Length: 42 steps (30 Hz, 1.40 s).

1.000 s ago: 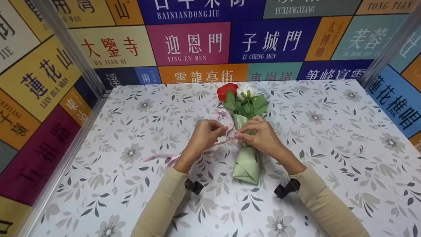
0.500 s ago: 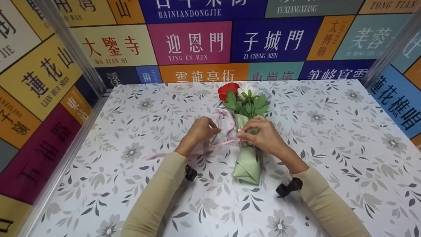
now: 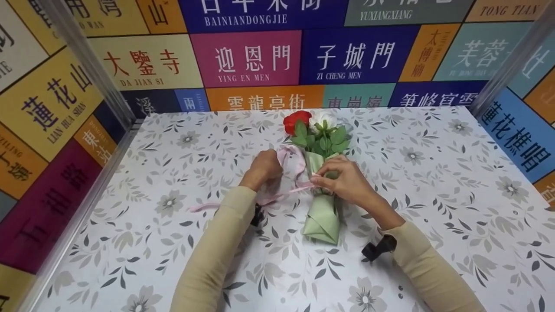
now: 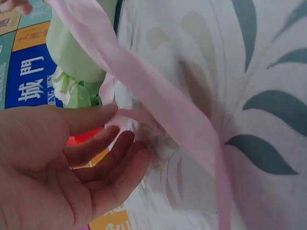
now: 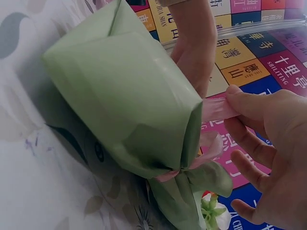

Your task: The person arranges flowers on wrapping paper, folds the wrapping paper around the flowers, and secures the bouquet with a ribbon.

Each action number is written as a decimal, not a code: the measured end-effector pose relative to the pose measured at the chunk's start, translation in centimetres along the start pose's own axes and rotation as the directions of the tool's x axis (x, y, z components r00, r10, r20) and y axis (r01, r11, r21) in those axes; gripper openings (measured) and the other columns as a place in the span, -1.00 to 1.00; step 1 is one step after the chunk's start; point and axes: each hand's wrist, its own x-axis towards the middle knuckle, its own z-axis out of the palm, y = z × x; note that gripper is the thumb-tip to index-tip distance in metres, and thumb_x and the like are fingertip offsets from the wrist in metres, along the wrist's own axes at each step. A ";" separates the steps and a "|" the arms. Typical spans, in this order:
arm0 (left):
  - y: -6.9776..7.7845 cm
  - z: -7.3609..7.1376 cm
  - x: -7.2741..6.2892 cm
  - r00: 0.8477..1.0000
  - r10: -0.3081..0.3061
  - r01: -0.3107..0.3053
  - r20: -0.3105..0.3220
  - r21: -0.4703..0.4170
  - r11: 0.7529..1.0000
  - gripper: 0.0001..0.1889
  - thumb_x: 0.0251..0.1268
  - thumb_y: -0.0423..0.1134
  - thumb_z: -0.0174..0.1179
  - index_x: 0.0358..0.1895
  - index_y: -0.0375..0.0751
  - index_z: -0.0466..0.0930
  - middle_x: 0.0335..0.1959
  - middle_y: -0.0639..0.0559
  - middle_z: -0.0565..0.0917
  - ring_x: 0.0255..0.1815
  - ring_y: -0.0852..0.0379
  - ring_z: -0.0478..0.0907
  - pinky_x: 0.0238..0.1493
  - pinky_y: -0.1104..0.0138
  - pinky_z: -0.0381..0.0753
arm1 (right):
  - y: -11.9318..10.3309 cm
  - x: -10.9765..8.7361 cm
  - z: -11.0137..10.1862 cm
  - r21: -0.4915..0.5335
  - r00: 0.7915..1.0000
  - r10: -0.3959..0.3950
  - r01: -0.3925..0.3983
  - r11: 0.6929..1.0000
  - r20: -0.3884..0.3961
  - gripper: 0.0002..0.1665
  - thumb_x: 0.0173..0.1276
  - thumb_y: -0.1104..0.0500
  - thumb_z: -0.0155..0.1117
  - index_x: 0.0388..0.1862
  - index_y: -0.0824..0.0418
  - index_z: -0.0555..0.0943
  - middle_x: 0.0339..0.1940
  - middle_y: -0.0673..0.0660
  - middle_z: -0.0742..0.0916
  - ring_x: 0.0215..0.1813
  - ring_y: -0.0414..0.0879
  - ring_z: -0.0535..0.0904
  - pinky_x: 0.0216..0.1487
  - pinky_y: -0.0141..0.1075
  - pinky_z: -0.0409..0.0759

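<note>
A bouquet wrapped in green paper (image 3: 323,221) lies on the table, with a red rose (image 3: 297,122) and a white flower (image 3: 323,121) at its far end. A pink ribbon (image 5: 167,176) is round the wrapping's narrow waist. My right hand (image 3: 344,180) pinches the ribbon between thumb and finger beside the waist. To the left of the bouquet, my left hand (image 3: 265,167) is at the looped ribbon (image 3: 297,160). In the left wrist view, a thin pink ribbon fold (image 4: 136,115) lies between its thumb and fingertip, while a wider ribbon stretch (image 4: 144,84) crosses in front.
The table (image 3: 143,242) has a floral cover. A loose ribbon tail (image 3: 204,207) trails left under the left forearm. Panels with printed signs (image 3: 247,56) stand behind and at both sides. Each wrist carries a black camera mount (image 3: 379,248).
My left hand first let the ribbon go and drew back left, then turned over and moved to the loop's left side. The right hand keeps its pinch near the bouquet's waist.
</note>
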 end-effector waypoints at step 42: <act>7.5 -0.1 -12.6 0.801 0.598 -0.524 0.001 -0.482 0.702 -0.84 0.33 -0.29 0.31 -0.13 -0.26 0.79 -0.28 -0.12 0.80 -0.47 0.38 0.54 -0.41 0.57 0.50 | 1.7 0.5 -1.1 0.026 0.996 0.084 -0.084 0.996 0.005 -0.87 0.27 0.18 0.46 -0.30 0.24 0.79 -0.21 0.20 0.78 -0.03 -0.05 0.58 0.15 0.04 0.51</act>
